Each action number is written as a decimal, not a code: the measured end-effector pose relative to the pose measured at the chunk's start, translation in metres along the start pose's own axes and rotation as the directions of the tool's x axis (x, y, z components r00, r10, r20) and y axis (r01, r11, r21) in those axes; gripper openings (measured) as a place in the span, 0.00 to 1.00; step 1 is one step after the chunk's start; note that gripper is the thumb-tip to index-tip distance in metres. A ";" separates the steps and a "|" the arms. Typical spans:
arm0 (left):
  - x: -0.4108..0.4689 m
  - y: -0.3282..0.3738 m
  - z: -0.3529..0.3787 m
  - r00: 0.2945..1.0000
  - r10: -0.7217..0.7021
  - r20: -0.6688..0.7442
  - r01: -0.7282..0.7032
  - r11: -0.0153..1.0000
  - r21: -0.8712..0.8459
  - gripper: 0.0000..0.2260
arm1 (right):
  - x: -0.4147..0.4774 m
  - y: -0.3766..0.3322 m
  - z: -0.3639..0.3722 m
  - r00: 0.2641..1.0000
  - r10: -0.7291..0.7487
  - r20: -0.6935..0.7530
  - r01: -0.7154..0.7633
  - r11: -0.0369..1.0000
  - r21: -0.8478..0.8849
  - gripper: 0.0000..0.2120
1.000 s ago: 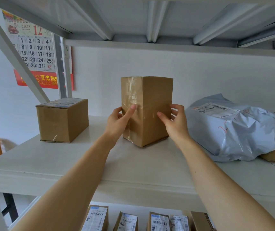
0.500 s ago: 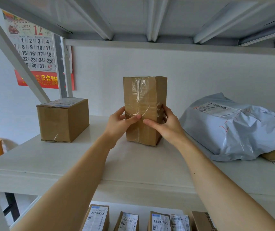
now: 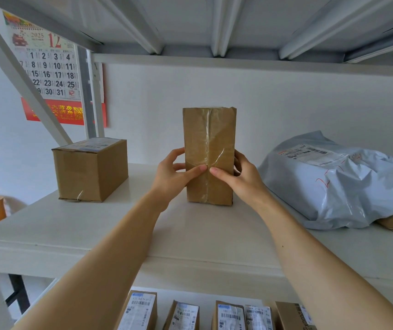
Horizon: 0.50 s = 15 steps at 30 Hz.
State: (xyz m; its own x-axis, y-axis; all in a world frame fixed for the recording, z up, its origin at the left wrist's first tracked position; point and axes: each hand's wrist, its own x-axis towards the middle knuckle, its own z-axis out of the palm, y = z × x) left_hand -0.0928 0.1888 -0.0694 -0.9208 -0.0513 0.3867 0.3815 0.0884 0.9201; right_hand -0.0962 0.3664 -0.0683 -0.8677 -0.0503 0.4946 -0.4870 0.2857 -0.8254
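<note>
Upright on the shelf [image 3: 109, 225], both hands [image 3: 208, 177] grip the tall box [image 3: 209, 139].

The box [image 3: 209, 139] is turned now. Its taped side faces us, where a corner pointed at us before. The left hand [image 3: 170, 177] and right hand [image 3: 243, 179] are closer, and their thumbs almost meet on the tape.

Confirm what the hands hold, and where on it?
Left hand and right hand grip the box by its lower sides, thumbs on its front.
</note>
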 end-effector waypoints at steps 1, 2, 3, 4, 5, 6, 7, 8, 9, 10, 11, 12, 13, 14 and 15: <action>0.000 0.000 0.001 1.000 0.002 -0.012 -0.002 1.000 0.010 0.26 | -0.001 -0.001 0.001 1.000 0.000 -0.001 0.000 1.000 -0.001 0.28; 0.000 0.000 0.001 1.000 0.001 -0.021 -0.001 1.000 0.013 0.26 | -0.001 -0.002 0.002 1.000 -0.005 -0.009 0.005 1.000 -0.006 0.29; 0.000 0.000 0.001 1.000 -0.004 -0.028 0.004 1.000 0.008 0.27 | -0.002 -0.003 0.004 1.000 -0.010 -0.024 0.010 1.000 -0.020 0.30; 0.000 0.002 0.002 0.999 -0.009 -0.034 0.009 1.000 -0.004 0.25 | -0.002 -0.003 0.005 0.999 -0.020 -0.045 0.018 0.999 -0.042 0.32; -0.001 0.003 0.002 0.999 -0.015 -0.042 0.014 1.000 -0.015 0.23 | -0.002 -0.003 0.006 0.997 -0.031 -0.068 0.027 0.997 -0.068 0.33; -0.002 0.005 0.002 0.999 -0.013 -0.052 0.012 1.000 -0.022 0.21 | -0.002 -0.003 0.006 0.995 -0.041 -0.091 0.033 0.995 -0.091 0.33; -0.003 0.007 0.003 0.998 -0.009 -0.058 0.008 1.000 -0.020 0.19 | -0.002 -0.003 0.006 0.992 -0.049 -0.116 0.037 0.994 -0.104 0.34; -0.004 0.008 0.003 0.998 -0.002 -0.056 0.001 1.000 -0.015 0.18 | -0.001 -0.003 0.005 0.989 -0.051 -0.139 0.036 0.993 -0.109 0.35; -0.006 0.008 0.003 0.999 0.006 -0.049 -0.007 1.000 -0.007 0.17 | -0.001 -0.003 0.005 0.987 -0.046 -0.154 0.029 0.994 -0.110 0.35; -0.006 0.008 0.003 0.999 0.014 -0.039 -0.014 1.000 0.003 0.17 | -0.002 -0.003 0.004 0.987 -0.036 -0.160 0.019 0.995 -0.103 0.36; -0.006 0.008 0.003 0.999 0.021 -0.031 -0.021 1.000 0.014 0.17 | -0.003 -0.005 0.004 0.988 -0.018 -0.156 0.003 0.996 -0.094 0.39; -0.006 0.008 0.003 0.999 0.028 -0.026 -0.028 0.999 0.027 0.18 | -0.004 -0.007 0.005 0.989 0.003 -0.147 -0.016 0.996 -0.088 0.42; -0.006 0.008 0.003 0.999 0.038 -0.021 -0.038 0.998 0.040 0.19 | -0.004 -0.008 0.006 0.990 0.020 -0.142 -0.034 0.995 -0.095 0.47; -0.006 0.009 0.003 0.999 0.045 -0.016 -0.044 0.998 0.052 0.20 | -0.004 -0.008 0.007 0.989 0.028 -0.148 -0.045 0.993 -0.109 0.52; -0.007 0.009 0.003 0.999 0.045 -0.010 -0.044 0.997 0.058 0.21 | -0.003 -0.008 0.009 0.986 0.030 -0.162 -0.051 0.990 -0.128 0.56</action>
State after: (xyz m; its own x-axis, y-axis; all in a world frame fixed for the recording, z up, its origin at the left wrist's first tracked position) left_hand -0.0833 0.1927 -0.0640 -0.9019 -0.0577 0.4281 0.4163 0.1479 0.8971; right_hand -0.0908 0.3559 -0.0658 -0.8541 0.1141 0.5074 -0.4254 0.4083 -0.8077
